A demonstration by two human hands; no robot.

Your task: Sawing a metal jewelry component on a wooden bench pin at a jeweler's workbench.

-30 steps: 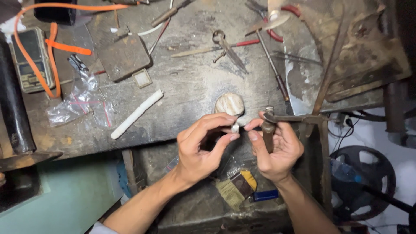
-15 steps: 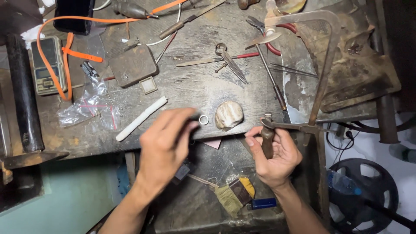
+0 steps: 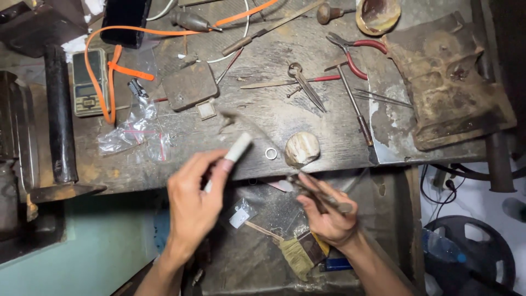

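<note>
My left hand point(image 3: 194, 200) is closed around a white stick point(image 3: 236, 148), lifted off the worn bench top point(image 3: 257, 118). My right hand point(image 3: 329, 214) grips a dark saw-like tool with a wooden handle point(image 3: 320, 194), held low in front of the bench edge and blurred by motion. A small metal ring point(image 3: 271, 153) lies flat on the bench between the two hands. Right beside the ring sits a pale rounded lump point(image 3: 302, 148).
Red-handled pliers point(image 3: 353, 52), dividers point(image 3: 304, 82), files and a hammer point(image 3: 356, 109) lie on the bench. A pocket scale point(image 3: 87, 82), orange cable point(image 3: 109, 71), plastic bags point(image 3: 134, 134) are at left. A brush point(image 3: 296, 252) rests in the tray below.
My left hand let go of the ring, which now lies on the bench, and picked up the white stick. My right hand dropped lower with its tool.
</note>
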